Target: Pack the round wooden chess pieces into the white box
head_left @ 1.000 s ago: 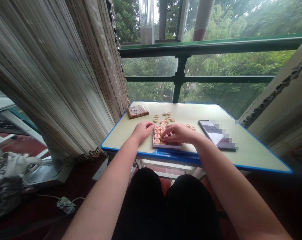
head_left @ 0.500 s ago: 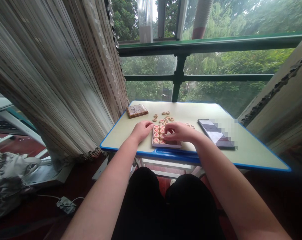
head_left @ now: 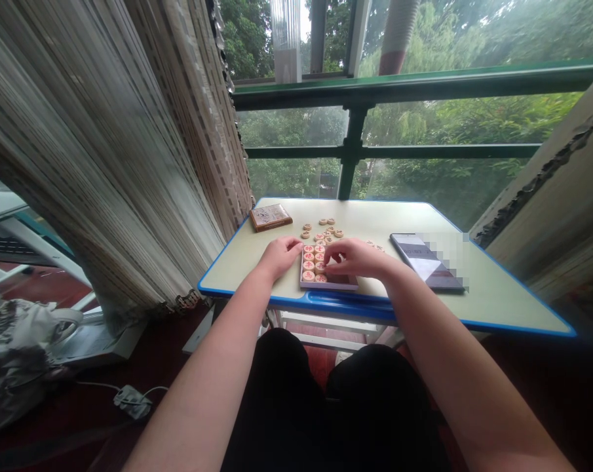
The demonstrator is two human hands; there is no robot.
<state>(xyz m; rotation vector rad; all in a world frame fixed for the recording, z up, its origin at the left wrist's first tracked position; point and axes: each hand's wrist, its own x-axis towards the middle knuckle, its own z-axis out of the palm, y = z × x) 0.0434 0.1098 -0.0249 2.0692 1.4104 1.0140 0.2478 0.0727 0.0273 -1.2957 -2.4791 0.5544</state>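
A shallow box (head_left: 343,282) near the front edge of the table (head_left: 478,295) holds round wooden chess pieces (head_left: 314,262) with red characters, lined up in rows. My left hand (head_left: 278,255) rests against the box's left side, fingers curled on its edge. Over the right part of the box, my right hand (head_left: 358,257) has its fingers bent down, the tips touching pieces inside. Several loose pieces (head_left: 325,229) lie on the table just beyond the box.
The box lid (head_left: 270,217) lies at the table's far left corner. A phone (head_left: 425,261) lies right of my hands. Curtains hang on both sides, and a green window railing (head_left: 414,82) runs behind. A bag and a cable lie on the floor at left.
My right hand has shifted slightly back and right over the box, uncovering more rows of seated pieces. My left hand has stayed at the box's left edge.
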